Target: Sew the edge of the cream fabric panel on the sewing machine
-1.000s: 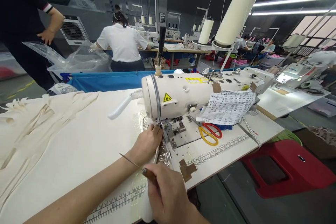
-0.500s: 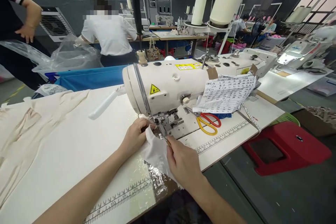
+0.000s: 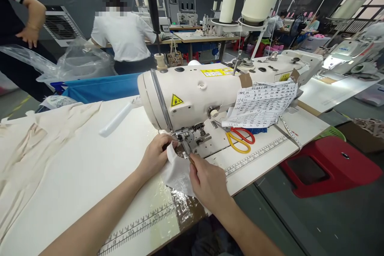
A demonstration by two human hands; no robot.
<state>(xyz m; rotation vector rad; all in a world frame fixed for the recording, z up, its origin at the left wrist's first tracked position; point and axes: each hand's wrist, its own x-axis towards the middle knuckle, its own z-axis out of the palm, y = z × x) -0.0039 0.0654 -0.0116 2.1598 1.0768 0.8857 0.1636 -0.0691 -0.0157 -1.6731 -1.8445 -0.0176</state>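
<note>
A cream sewing machine (image 3: 186,96) stands before me. Close to its needle area (image 3: 183,136), my left hand (image 3: 156,154) pinches the edge of a white piece of fabric (image 3: 180,172) from the left. My right hand (image 3: 208,180) is closed at the right of the needle area, its fingers around a slim tool (image 3: 191,160) with a brownish end. That tool points toward the presser foot, and its exact kind cannot be made out. Part of the fabric drapes over the taped table edge between my hands, and the stitching point is partly hidden.
Red-and-yellow-handled scissors (image 3: 240,140) lie right of the needle area, below a handwritten sheet (image 3: 264,104). Cream fabric pieces (image 3: 27,148) and a white roll (image 3: 115,120) lie at left. Thread cones (image 3: 229,2) stand behind. A person in white (image 3: 123,36) sits beyond.
The white fabric has drawn in slightly toward the needle, and its lower end hangs less far down. Both hands keep nearly the same places; the view has shifted a little.
</note>
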